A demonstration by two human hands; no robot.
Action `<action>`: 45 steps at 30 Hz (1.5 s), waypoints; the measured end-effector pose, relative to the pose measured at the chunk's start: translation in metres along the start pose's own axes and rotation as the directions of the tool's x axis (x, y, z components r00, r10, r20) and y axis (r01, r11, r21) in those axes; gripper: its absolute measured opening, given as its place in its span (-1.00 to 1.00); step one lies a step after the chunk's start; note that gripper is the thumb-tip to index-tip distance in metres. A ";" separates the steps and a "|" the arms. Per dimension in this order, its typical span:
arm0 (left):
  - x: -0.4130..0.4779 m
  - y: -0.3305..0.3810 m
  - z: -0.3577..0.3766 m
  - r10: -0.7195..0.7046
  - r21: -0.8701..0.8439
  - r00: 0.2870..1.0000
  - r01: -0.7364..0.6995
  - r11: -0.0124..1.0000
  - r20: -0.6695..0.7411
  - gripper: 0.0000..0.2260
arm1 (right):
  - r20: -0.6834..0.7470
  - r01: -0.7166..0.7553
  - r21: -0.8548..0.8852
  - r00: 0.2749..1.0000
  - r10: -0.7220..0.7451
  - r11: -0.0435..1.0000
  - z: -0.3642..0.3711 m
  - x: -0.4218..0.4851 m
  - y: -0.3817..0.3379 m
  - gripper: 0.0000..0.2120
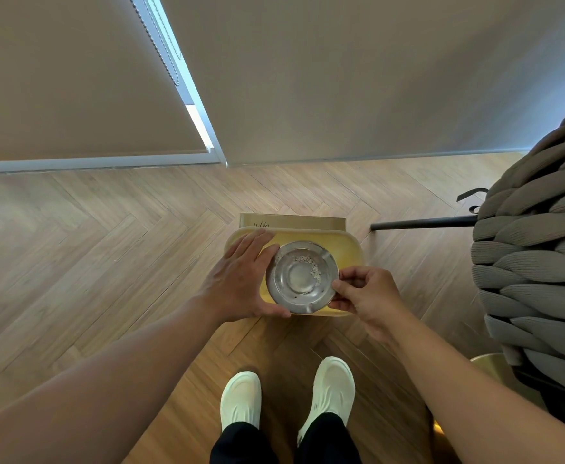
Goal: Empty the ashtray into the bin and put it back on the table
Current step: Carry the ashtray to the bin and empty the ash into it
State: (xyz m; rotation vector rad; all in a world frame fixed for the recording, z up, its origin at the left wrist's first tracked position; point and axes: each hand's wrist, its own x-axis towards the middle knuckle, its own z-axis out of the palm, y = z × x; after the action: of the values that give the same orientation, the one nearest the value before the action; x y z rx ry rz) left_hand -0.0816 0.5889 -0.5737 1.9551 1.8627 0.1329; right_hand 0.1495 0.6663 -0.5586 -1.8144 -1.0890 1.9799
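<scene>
Both forearms extended forward. Left hand (241, 276) cups the ashtray (302, 277) rim, fingers spread flat; right hand (366, 293) pinches the opposite rim. Round metal ashtray held above open yellow bin (348, 252), grey ash inside.

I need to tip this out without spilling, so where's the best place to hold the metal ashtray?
By the rim of the ashtray, from opposite sides, as the left hand and right hand do. It is a shallow round dish held level above the bin.
</scene>
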 end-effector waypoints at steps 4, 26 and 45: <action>-0.002 0.002 -0.001 0.021 0.012 1.000 -0.021 1.000 -0.016 0.02 | 0.045 0.080 -0.079 0.996 -0.076 0.994 -0.002 0.000 0.001 -0.59; -0.014 0.004 -0.017 0.041 -0.040 0.995 -0.044 0.998 -0.086 -0.02 | 0.375 0.467 -0.824 0.874 -0.309 0.321 0.006 -0.002 -0.007 0.22; -0.075 0.070 -0.161 0.024 -0.004 0.998 -0.024 1.000 -0.050 -0.06 | 0.331 0.439 -0.855 0.872 -0.361 0.275 0.006 -0.154 -0.098 0.15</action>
State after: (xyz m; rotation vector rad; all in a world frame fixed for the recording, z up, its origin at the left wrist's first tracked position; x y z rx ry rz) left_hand -0.0816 0.5553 -0.3857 1.9889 1.8693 0.1950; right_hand 0.1454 0.6354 -0.3788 -1.4790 -2.7582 1.0930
